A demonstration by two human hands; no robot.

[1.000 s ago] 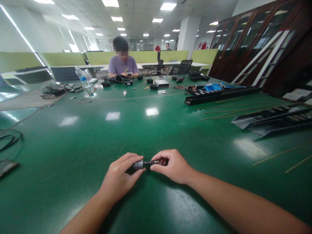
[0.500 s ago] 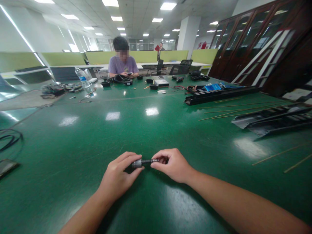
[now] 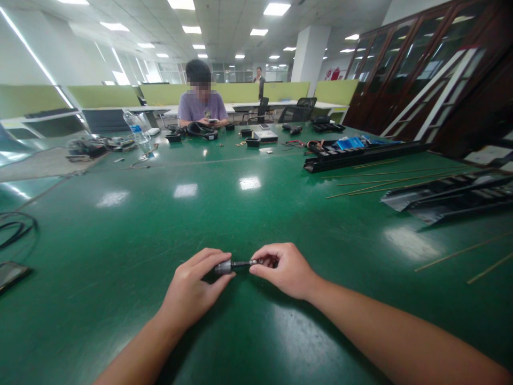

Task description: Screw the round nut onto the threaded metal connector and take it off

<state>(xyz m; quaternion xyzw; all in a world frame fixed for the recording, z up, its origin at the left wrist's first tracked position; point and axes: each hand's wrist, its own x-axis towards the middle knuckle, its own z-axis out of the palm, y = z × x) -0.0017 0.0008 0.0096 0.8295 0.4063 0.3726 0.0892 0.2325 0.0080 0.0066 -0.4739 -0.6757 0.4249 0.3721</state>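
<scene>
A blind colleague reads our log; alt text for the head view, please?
The wearer's left hand grips a gray cylinder; the right hand pinches a thin dark shaft extending from it, over a green table. A person sits across.

It's a single head cam, close above the near side of the green table (image 3: 216, 216), looking forward and down across it.

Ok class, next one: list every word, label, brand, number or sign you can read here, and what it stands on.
None can be read.
Blue label on the clear bottle: too small and blurred.
White tag on the black gear: too small.
Red wall signs: too blurred.
Grey cylinder and dark shaft in hand: no text visible.
</scene>
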